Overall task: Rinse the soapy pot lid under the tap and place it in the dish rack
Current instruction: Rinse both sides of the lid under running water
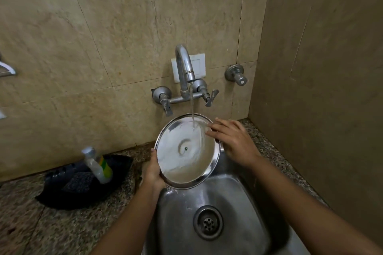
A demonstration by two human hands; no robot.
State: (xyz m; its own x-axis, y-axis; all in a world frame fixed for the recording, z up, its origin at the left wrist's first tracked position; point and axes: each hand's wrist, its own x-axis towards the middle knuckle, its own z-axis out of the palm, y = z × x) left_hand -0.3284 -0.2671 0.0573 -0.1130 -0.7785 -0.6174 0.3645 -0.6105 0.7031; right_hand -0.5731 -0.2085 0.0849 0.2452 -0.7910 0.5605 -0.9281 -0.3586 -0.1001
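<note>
A round steel pot lid (186, 163) is held tilted over the sink, its inner side facing me with a small screw at its centre. Water runs from the curved tap (184, 64) onto the lid's upper right part. My left hand (153, 172) grips the lid's lower left rim, thumb on the edge. My right hand (232, 141) lies at the upper right rim with fingers spread, fingertips on the wet inner surface. No dish rack shows in the view.
The steel sink (238, 192) with its drain (208, 222) lies below the lid. On the speckled counter to the left, a black tray (62, 192) holds a detergent bottle (97, 163). A tiled wall stands behind, a side wall at right.
</note>
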